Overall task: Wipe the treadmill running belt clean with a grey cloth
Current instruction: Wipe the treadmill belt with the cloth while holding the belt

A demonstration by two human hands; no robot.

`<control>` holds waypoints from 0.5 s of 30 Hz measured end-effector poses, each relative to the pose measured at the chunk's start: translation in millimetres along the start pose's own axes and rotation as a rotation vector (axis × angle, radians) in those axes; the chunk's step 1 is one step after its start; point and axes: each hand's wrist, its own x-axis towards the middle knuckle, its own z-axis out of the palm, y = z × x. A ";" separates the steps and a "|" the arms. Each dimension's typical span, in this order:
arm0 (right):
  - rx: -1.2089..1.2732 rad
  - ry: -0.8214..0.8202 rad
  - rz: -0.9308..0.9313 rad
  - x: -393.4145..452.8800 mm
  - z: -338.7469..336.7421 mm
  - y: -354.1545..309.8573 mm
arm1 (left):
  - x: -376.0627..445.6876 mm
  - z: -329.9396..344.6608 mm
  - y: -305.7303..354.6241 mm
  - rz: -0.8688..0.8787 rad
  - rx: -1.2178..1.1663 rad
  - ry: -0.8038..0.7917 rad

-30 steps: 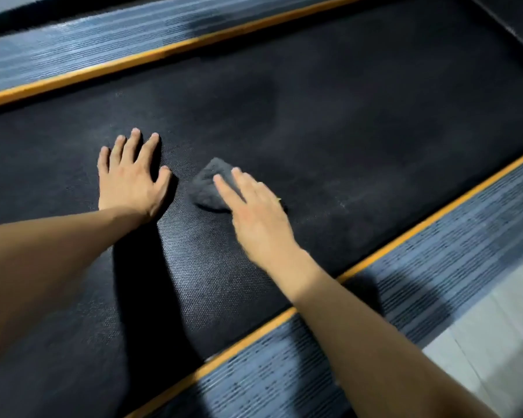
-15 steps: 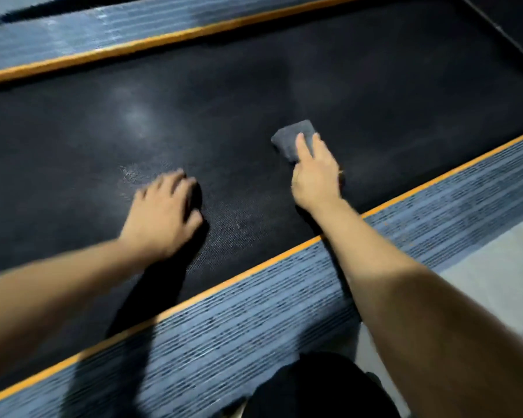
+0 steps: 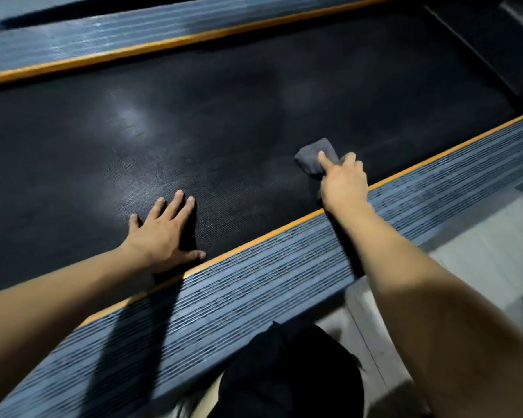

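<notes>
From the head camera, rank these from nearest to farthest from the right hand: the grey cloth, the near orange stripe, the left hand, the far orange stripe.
Measured from the right hand:
1. Grey cloth, under its fingertips.
2. Near orange stripe, just behind the wrist.
3. Left hand, flat on the belt, to the left.
4. Far orange stripe, across the belt.

Running belt (image 3: 254,122): black, finely pebbled rubbery surface with a dull sheen where light falls. Grey cloth (image 3: 313,156): soft, matt fabric. Side rail (image 3: 254,285): ribbed blue-grey, possibly plastic, edged by a smooth orange strip (image 3: 272,232).
</notes>
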 end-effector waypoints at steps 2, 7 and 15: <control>0.007 0.007 0.070 -1.7 -2.8 -20.8 | 0.3 -0.8 1.2 -0.010 -0.020 -0.012; 0.095 0.050 -0.258 -67.7 3.9 -121.5 | -0.2 -1.3 2.9 -0.023 -0.045 -0.010; 0.084 0.028 -0.177 -27.7 -14.5 -48.0 | -0.2 1.3 -0.3 -0.014 -0.068 0.004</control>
